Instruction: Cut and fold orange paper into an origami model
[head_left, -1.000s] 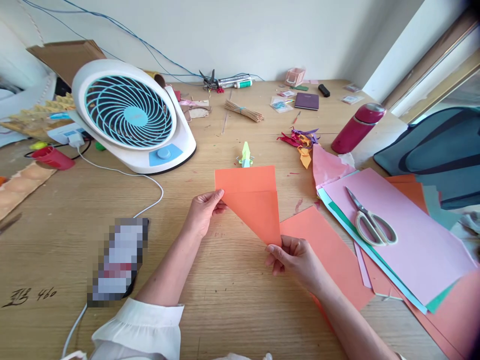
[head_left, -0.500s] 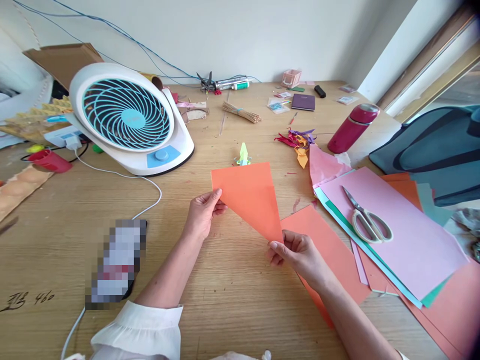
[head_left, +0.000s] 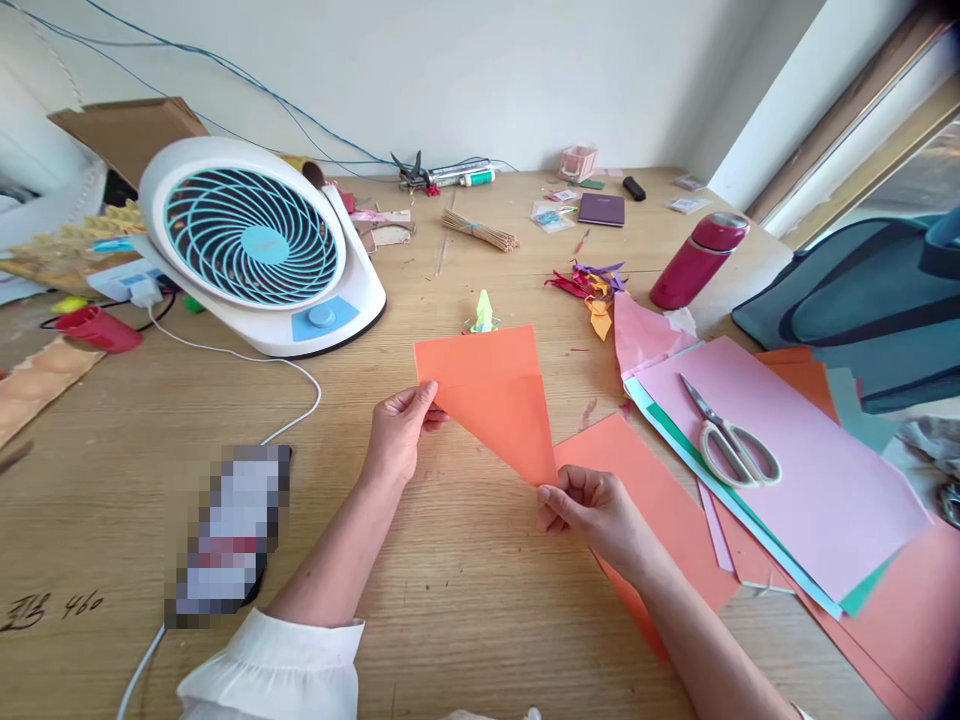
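Between my hands is an orange sheet of paper (head_left: 491, 395), folded along a slanting lower edge. My left hand (head_left: 401, 430) pinches its left side, thumb on top. At the lower right corner, my right hand (head_left: 589, 510) grips the paper between thumb and fingers. Just beyond the sheet's top edge stands a small green folded-paper figure (head_left: 483, 312), its base partly hidden. Another orange sheet (head_left: 637, 480) lies under and beside my right hand and forearm.
Scissors (head_left: 735, 445) rest on a pink sheet (head_left: 817, 480) atop stacked coloured paper at right. Behind stand a red bottle (head_left: 697, 262) and a teal bag (head_left: 855, 310). Folded paper pieces (head_left: 596, 290) lie mid-table. A white fan (head_left: 262, 245) and a blurred phone (head_left: 229, 535) are at left.
The view has shifted slightly, so most things sit a little further left. Both hands keep their hold on the folded orange sheet, whose shape looks the same.
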